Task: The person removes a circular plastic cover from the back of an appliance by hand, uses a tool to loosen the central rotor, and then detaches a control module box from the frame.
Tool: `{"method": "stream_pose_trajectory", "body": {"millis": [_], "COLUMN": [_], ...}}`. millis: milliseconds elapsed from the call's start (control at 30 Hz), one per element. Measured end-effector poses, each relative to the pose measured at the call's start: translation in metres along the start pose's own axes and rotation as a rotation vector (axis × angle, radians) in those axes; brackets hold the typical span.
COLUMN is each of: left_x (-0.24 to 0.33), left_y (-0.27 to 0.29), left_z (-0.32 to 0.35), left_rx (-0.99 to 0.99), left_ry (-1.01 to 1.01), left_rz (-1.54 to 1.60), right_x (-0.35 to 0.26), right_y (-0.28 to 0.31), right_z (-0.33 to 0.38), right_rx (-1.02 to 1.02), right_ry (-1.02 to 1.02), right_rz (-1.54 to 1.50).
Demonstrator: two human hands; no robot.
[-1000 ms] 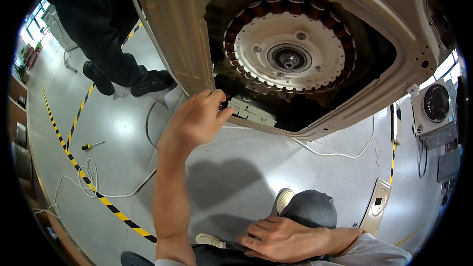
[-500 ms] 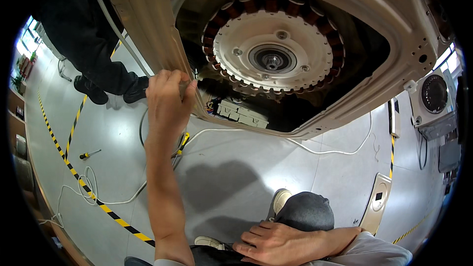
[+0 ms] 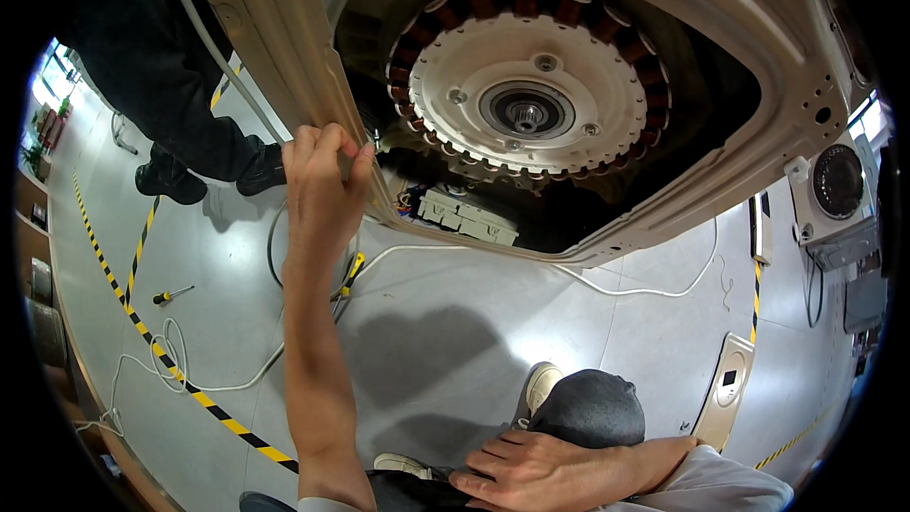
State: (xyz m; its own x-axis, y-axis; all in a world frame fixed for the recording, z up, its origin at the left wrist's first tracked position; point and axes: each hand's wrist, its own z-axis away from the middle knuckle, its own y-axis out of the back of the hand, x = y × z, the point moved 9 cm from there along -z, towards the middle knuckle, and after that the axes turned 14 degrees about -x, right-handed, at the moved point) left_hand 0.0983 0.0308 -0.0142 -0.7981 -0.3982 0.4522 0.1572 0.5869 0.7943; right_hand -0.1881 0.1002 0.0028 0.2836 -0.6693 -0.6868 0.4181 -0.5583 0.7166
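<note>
Two hands at work: left hand (image 3: pixel 320 180) grips the beige appliance frame (image 3: pixel 284 47) beside the motor (image 3: pixel 527 93); right hand (image 3: pixel 531 470) rests open on a knee (image 3: pixel 592 408).

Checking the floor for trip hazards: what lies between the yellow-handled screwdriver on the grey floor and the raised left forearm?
In the head view, white cable loops lie on the grey floor between the yellow-handled screwdriver and the left forearm; otherwise that stretch is bare.

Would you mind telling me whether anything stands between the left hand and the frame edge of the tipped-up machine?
Nothing visible does: the left hand already grips the frame edge, fingers curled over it. The motor sits inside the opening, off to the right. The right hand rests on the knee.
</note>
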Motion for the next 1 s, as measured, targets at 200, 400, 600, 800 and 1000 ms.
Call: {"method": "stream_pose_trajectory", "body": {"millis": [200,400,600,800,1000], "left_x": [-0.003,-0.003,-0.007,-0.009,-0.007], "left_y": [0.000,-0.001,-0.002,-0.005,-0.002], "left_z": [0.001,0.001,0.001,0.000,0.001], "left_rx": [0.007,0.006,-0.013,-0.017,0.031], "left_ry": [0.020,0.019,0.023,0.001,-0.026], "left_rz": [-0.023,0.005,0.040,0.060,0.036], "right_x": [-0.001,-0.002,-0.001,-0.006,-0.007], "right_y": [-0.001,0.002,0.001,0.022,0.019], "right_z": [-0.003,-0.004,-0.008,-0.016,-0.015], "right_rx": [0.005,0.007,-0.001,-0.091,-0.088], "right_ry": [0.007,0.003,-0.004,-0.012,-0.018], "right_rz": [-0.012,0.012,-0.017,-0.027,-0.017]}}
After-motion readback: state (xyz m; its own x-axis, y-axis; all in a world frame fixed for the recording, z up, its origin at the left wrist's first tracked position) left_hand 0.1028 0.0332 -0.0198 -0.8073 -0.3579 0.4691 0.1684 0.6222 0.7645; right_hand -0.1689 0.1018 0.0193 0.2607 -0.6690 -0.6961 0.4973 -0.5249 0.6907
